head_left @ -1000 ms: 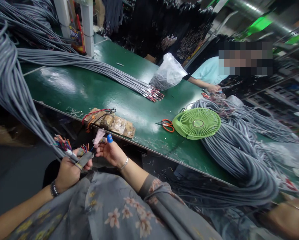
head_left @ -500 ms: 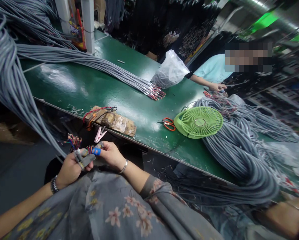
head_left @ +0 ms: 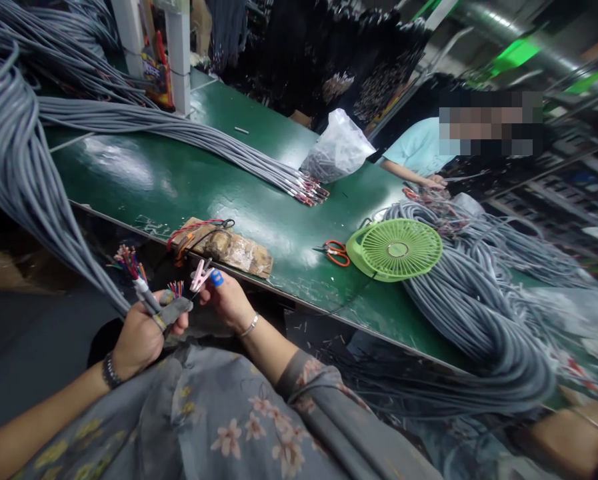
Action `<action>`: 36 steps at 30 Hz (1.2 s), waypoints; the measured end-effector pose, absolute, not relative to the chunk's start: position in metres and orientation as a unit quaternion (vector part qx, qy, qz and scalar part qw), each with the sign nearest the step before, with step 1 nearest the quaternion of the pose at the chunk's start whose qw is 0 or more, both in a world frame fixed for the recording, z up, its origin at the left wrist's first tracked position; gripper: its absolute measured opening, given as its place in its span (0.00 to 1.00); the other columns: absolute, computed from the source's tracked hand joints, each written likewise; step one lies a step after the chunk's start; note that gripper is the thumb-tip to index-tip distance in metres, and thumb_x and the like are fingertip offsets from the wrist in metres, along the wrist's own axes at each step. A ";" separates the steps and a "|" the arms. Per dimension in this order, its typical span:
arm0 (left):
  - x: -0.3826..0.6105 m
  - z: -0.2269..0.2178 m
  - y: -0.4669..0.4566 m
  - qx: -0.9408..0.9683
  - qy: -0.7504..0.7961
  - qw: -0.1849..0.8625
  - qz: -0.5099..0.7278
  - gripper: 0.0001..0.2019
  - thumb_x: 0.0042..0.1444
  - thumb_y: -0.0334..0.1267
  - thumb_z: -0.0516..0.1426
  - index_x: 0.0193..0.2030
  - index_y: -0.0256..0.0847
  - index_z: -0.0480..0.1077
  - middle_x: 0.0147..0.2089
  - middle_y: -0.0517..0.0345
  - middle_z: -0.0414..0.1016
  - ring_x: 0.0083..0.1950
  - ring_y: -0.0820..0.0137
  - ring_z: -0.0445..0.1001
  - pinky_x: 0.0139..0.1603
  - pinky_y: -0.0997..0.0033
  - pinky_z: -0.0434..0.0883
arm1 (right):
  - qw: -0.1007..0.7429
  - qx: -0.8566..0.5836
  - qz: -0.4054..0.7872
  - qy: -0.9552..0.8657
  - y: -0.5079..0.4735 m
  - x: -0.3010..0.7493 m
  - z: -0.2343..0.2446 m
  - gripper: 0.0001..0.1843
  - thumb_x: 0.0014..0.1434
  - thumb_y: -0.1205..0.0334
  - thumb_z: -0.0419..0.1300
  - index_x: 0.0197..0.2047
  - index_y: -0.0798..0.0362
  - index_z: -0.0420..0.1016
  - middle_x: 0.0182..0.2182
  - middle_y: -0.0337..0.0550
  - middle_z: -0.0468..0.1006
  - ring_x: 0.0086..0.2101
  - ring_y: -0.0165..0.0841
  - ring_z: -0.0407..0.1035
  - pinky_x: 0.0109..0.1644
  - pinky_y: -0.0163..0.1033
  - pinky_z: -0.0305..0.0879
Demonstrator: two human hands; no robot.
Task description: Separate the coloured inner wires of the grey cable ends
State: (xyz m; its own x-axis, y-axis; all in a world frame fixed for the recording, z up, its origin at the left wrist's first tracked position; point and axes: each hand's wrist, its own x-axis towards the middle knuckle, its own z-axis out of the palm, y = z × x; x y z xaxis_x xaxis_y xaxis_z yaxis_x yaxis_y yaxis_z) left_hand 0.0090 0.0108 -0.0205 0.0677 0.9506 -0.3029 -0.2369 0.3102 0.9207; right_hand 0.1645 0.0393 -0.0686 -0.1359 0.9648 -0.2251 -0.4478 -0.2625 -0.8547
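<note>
My left hand (head_left: 141, 337) is closed around two grey cables (head_left: 146, 299) whose stripped ends fan out into coloured wires (head_left: 129, 261). A grey wrap covers its fingers. My right hand (head_left: 229, 300), with a blue cap on one fingertip, pinches a small pink clip (head_left: 199, 275) right beside the coloured wire ends (head_left: 177, 289) of the nearer cable. Both hands hover in front of the green table's near edge (head_left: 279, 297).
A thick grey cable bundle (head_left: 19, 153) hangs at left; more cables (head_left: 189, 137) lie across the table. A taped block with a red wire (head_left: 223, 243), orange scissors (head_left: 336, 251), a green fan (head_left: 396, 249), a plastic bag (head_left: 336, 150) and coiled cables (head_left: 479, 320) lie nearby. Another person (head_left: 419, 150) works opposite.
My right hand came onto the wire ends, then drew back up and right with the pink clip. My left hand lifted the cables slightly.
</note>
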 end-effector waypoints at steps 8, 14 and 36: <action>0.012 -0.016 0.009 0.341 0.501 0.599 0.524 0.13 0.34 0.44 0.73 0.19 0.42 0.75 0.16 0.61 0.75 0.17 0.74 0.69 0.16 0.76 0.66 | 0.535 -0.395 0.679 -0.309 0.044 0.155 -0.071 0.41 0.37 0.19 0.69 0.31 0.53 0.76 0.23 0.37 0.74 0.22 0.27 0.60 0.30 0.37 0.65; 0.017 -0.018 0.015 0.329 0.525 0.604 0.501 0.12 0.31 0.43 0.72 0.17 0.41 0.74 0.15 0.62 0.74 0.17 0.75 0.68 0.18 0.77 0.66 | 0.530 -0.352 0.743 -0.210 0.050 0.151 -0.070 0.30 0.46 0.34 0.76 0.36 0.52 0.80 0.29 0.41 0.78 0.30 0.32 0.69 0.33 0.37 0.69; -0.008 -0.033 0.001 0.481 0.509 0.587 0.407 0.16 0.42 0.49 0.70 0.16 0.41 0.75 0.16 0.57 0.76 0.18 0.71 0.71 0.21 0.73 0.69 | 0.446 -0.360 0.746 -0.338 0.021 0.152 -0.053 0.24 0.38 0.51 0.82 0.31 0.54 0.79 0.26 0.36 0.76 0.27 0.28 0.66 0.35 0.37 0.63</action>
